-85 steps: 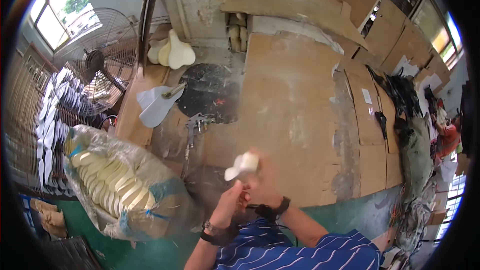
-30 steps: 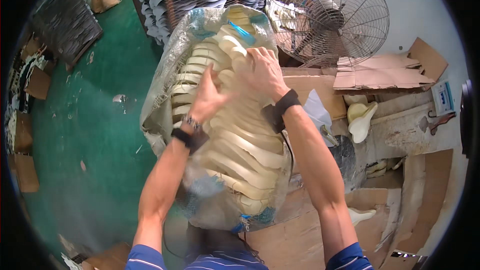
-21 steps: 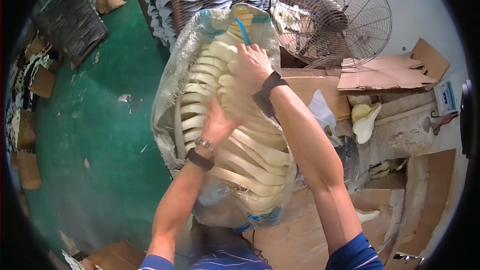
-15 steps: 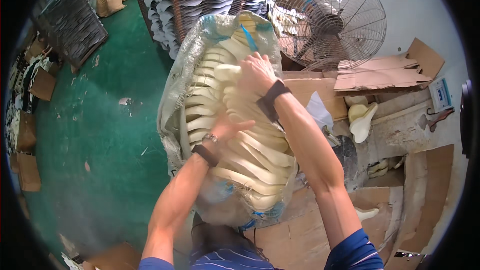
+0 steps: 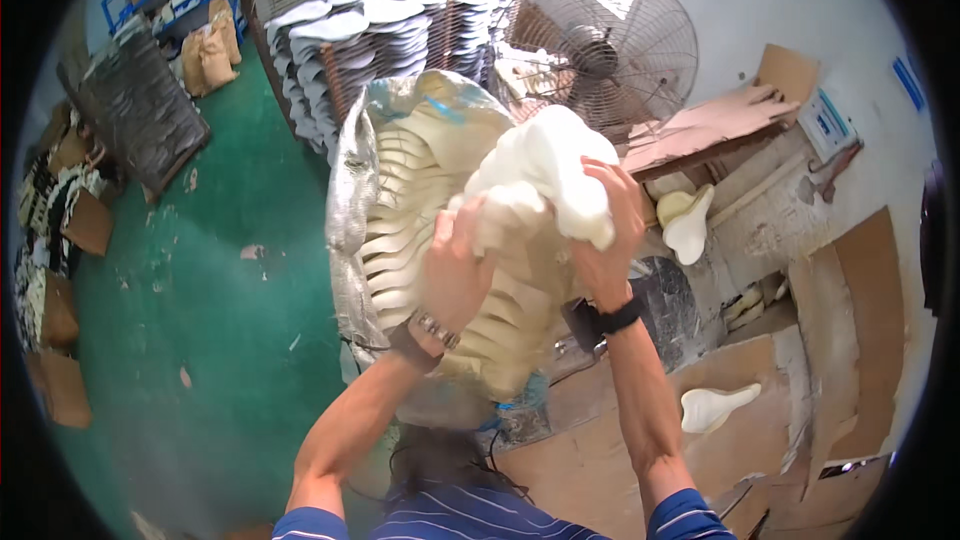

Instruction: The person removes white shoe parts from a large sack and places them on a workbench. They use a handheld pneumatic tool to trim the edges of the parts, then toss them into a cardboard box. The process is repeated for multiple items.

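Note:
A stack of cream foam saddle pads (image 5: 545, 165) is raised above an open woven sack (image 5: 350, 195). My right hand (image 5: 612, 230) is closed around the stack's right side, fingers curled over the top. At its near left end, my left hand (image 5: 455, 265) grips the stack with bent fingers; part of that grip is blurred. Below, the sack holds rows of similar foam pads (image 5: 392, 245) packed on edge. The lifted stack and my hands hide the sack's right side.
A caged fan (image 5: 597, 55) and stacked grey saddle-shaped pieces (image 5: 395, 25) stand beyond the sack. On the right, a loose foam pad (image 5: 715, 408) lies on cardboard (image 5: 610, 445). Green floor (image 5: 240, 310) spreads to the left, with cardboard boxes (image 5: 62, 390) along its edge.
Both hands have closed on a stack of foam pads and lifted it out of the rows toward the right. The view has shifted, and the sack's far end now shows fewer pads.

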